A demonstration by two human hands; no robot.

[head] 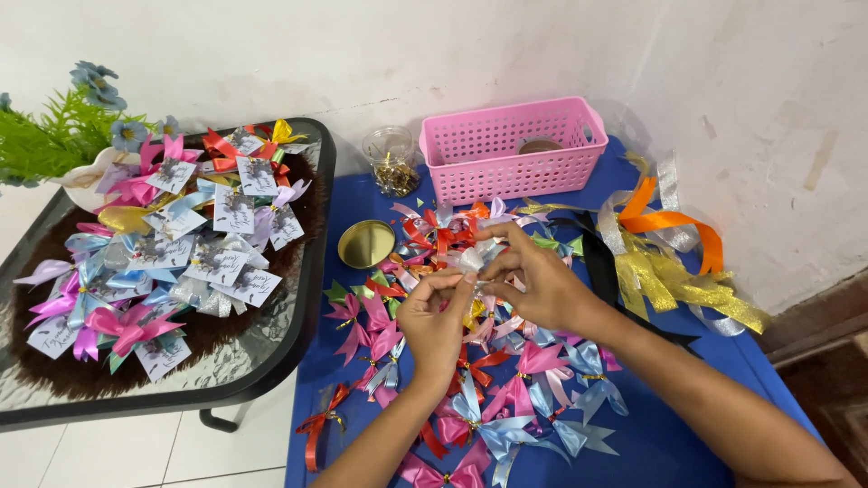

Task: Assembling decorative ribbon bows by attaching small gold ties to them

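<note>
Above blue table (669, 443): left hand (435, 321), right hand (535, 283) pinching small silvery-white ribbon bow (471, 259).

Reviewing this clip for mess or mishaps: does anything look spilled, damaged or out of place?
Nothing looks spilled or broken. The gold lid lies apart from the open glass jar, and loose ribbon strips trail off the blue table. Both hands pinch a pale ribbon bow.

Both hands, the left hand (437, 318) and right hand (533, 282), are covering most of a small pale satin ribbon bow (470, 260), so its shape is staying unclear. At nine o'clock, the frame is cropping a green fern-like plant (50, 136).
</note>
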